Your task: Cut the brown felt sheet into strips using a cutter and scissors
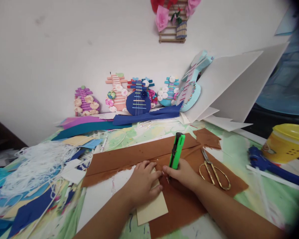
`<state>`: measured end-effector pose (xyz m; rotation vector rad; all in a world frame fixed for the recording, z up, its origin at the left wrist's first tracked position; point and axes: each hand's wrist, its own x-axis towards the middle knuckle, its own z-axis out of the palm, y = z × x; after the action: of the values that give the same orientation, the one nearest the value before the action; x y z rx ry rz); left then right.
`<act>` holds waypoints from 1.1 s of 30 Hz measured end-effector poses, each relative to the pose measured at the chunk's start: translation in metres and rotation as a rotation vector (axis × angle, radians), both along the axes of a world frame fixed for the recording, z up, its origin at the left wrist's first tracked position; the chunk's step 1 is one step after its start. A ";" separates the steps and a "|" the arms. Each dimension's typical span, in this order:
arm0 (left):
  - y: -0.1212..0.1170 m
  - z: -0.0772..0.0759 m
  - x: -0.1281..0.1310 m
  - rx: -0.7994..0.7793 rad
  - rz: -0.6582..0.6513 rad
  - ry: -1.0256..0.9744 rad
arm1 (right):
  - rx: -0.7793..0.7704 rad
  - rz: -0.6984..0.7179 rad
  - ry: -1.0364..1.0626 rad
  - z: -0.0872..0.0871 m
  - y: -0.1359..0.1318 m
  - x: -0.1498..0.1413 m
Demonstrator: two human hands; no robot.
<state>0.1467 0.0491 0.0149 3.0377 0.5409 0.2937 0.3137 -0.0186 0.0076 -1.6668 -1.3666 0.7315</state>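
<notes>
My right hand is closed round a green utility knife, held nearly upright with its lower end down at the brown sheet. My left hand lies with fingers spread on a cream strip of card, pressing it against the brown material. The fingertips of both hands nearly meet near the strip's right edge. Under the left forearm is a white board. Gold-handled scissors lie on the brown sheet, to the right of my right hand.
A tangle of white cord and coloured scraps covers the left side. Small decorated craft instruments lean against the back wall. White boards stand at the right, near a blue glue gun and a yellow tub.
</notes>
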 end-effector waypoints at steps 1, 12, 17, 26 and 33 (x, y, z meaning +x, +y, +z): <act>0.000 0.000 0.000 0.001 0.000 0.001 | 0.004 -0.004 0.002 0.000 0.000 0.000; 0.000 0.001 0.000 -0.016 -0.001 -0.005 | 0.096 0.009 -0.189 -0.006 -0.002 -0.005; -0.001 0.002 0.000 -0.015 0.005 0.009 | 0.057 -0.032 -0.115 -0.005 -0.001 -0.004; -0.001 0.002 0.000 -0.015 0.008 0.015 | 0.033 -0.049 -0.003 -0.001 -0.002 -0.003; -0.002 0.003 0.000 -0.026 0.005 0.005 | 0.074 -0.053 -0.232 -0.005 -0.003 -0.007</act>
<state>0.1468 0.0475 0.0178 3.0132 0.5487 0.2779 0.3071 -0.0211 0.0027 -1.7635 -1.4844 0.4624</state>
